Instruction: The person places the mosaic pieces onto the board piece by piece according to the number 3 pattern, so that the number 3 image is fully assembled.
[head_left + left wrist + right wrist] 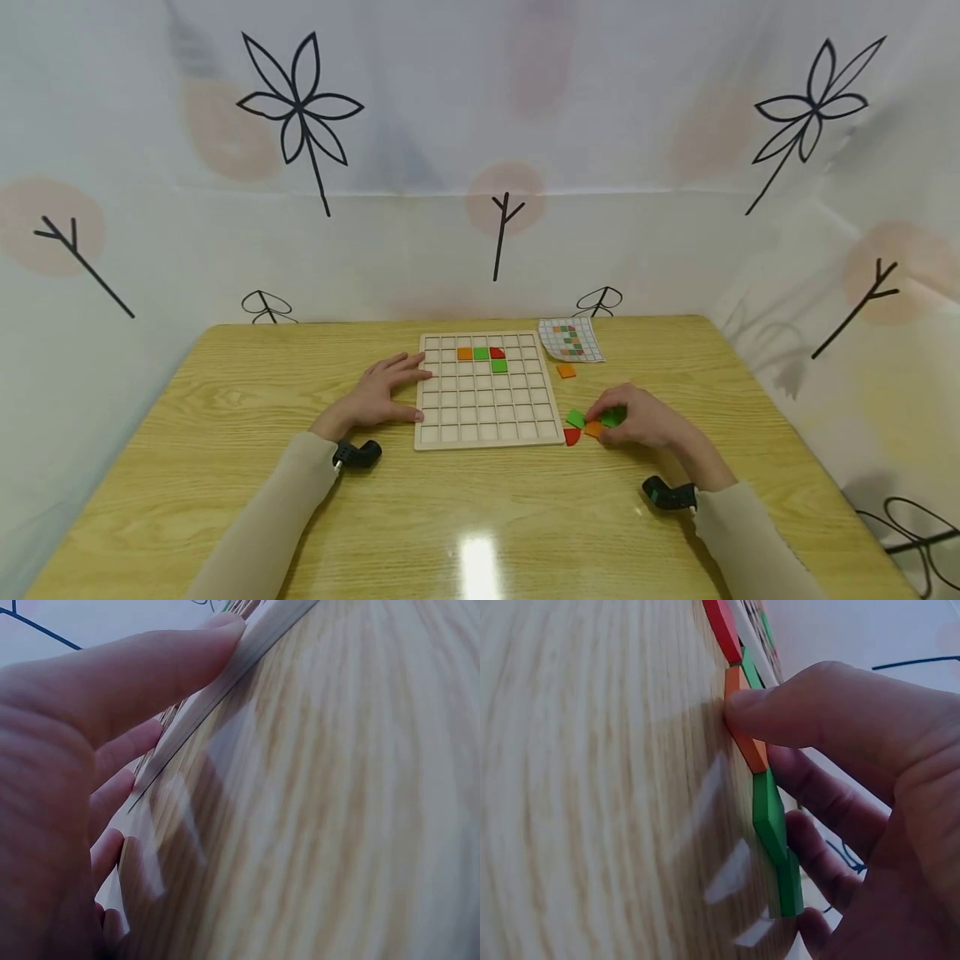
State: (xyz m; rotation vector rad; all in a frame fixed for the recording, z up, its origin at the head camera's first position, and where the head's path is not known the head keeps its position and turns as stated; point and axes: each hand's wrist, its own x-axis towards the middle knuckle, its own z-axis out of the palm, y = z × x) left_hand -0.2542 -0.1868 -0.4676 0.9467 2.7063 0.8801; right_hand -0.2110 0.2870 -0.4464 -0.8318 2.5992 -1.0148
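A wooden grid board (442, 400) lies flat on the table. In its upper cells sit an orange square tile (465, 354), a green one (481, 353), a red rounded piece (497, 353) and, below that, another green tile (498, 366). My left hand (375, 396) rests with spread fingers along the board's left edge, thumb on the rim. To the right of the board, my right hand (645, 417) pinches an orange tile (744, 735) between thumb and index finger. Around it lie green tiles (769, 810) and a red rounded piece (572, 436).
A paper pattern sheet (572, 340) with coloured squares lies at the board's upper right corner. Just below it is a loose orange tile (566, 371). Black wrist devices (358, 455) sit on both wrists. A patterned cloth (420, 250) hangs behind the wooden table (450, 500).
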